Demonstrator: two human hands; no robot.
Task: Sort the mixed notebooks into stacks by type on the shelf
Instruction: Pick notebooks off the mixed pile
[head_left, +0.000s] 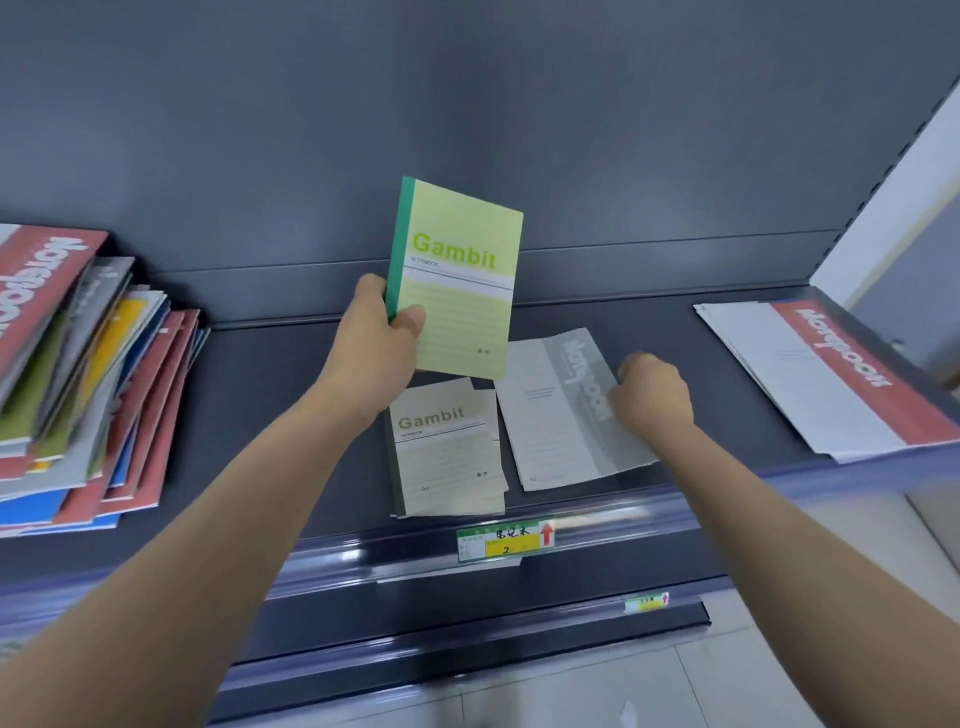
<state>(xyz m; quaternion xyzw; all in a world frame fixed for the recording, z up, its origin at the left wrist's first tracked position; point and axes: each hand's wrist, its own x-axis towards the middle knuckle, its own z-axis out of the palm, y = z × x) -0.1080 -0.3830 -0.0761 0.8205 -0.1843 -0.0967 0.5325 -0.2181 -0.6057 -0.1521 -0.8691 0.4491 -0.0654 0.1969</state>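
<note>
My left hand (378, 332) grips a green Gambit notebook (460, 280) by its lower left corner and holds it upright above the shelf (291, 374). Below it lies a small stack of grey-green Gambit notebooks (447, 452). To its right a grey notebook (561, 410) lies flat, and my right hand (652, 395) rests on its right edge with curled fingers. A mixed, slumping pile of notebooks (78, 374) fills the shelf's left end. Red-and-white notebooks (821, 374) lie stacked at the right end.
A price label (506, 540) sits on the shelf's front rail (623, 519). The dark back panel (467, 130) rises behind the shelf. A lower shelf edge (467, 623) and a tiled floor (727, 675) show below.
</note>
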